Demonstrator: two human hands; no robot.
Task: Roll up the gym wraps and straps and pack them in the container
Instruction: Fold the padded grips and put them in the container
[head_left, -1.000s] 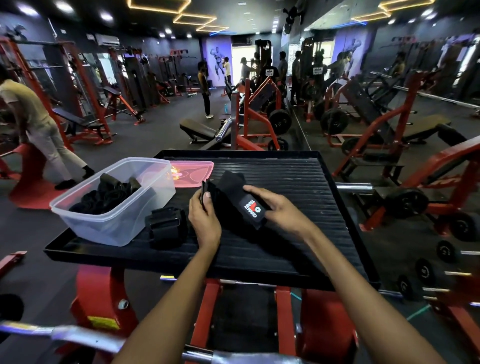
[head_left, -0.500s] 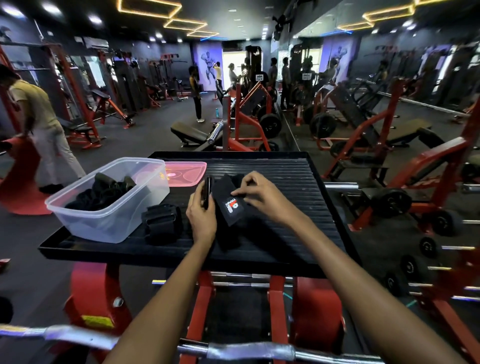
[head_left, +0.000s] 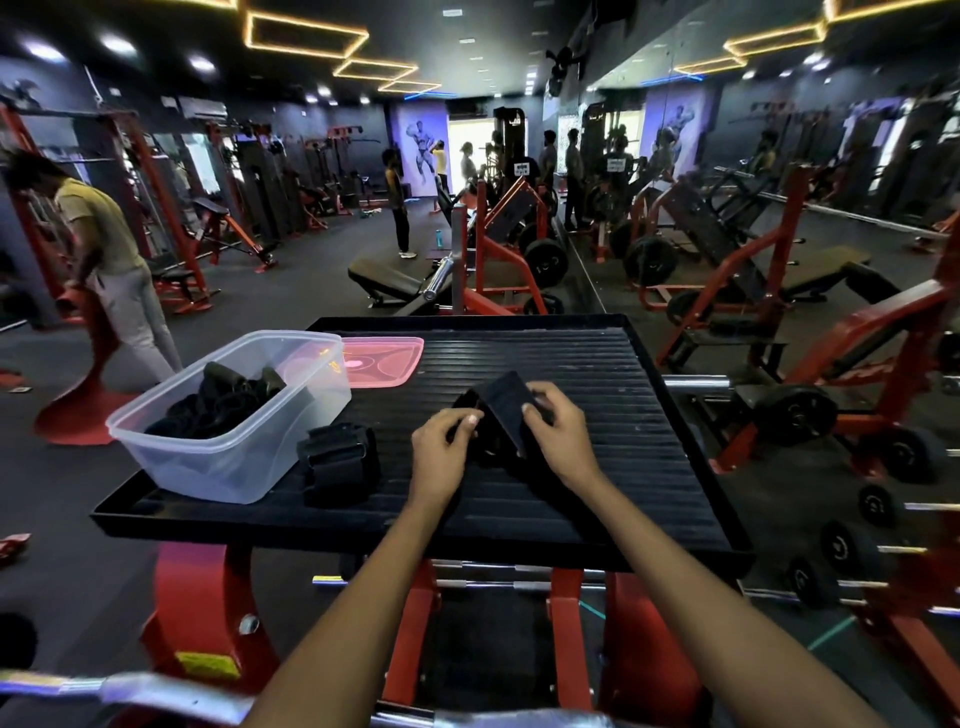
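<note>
On the ribbed black platform (head_left: 597, 415), my left hand (head_left: 441, 452) and right hand (head_left: 563, 441) each pinch one black wrap (head_left: 506, 410), its lower folds hidden between my palms. Left: clear container (head_left: 234, 467) holding dark straps, individually indistinct; a rolled wrap (head_left: 337, 462) just beside it; pink lid (head_left: 384, 361) partly occluded behind

One container (head_left: 228, 431), one pink lid (head_left: 384, 361), two hands (head_left: 441, 452).

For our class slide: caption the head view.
Both hands, left and right, roll a black wrap beside the half-filled container.
</note>
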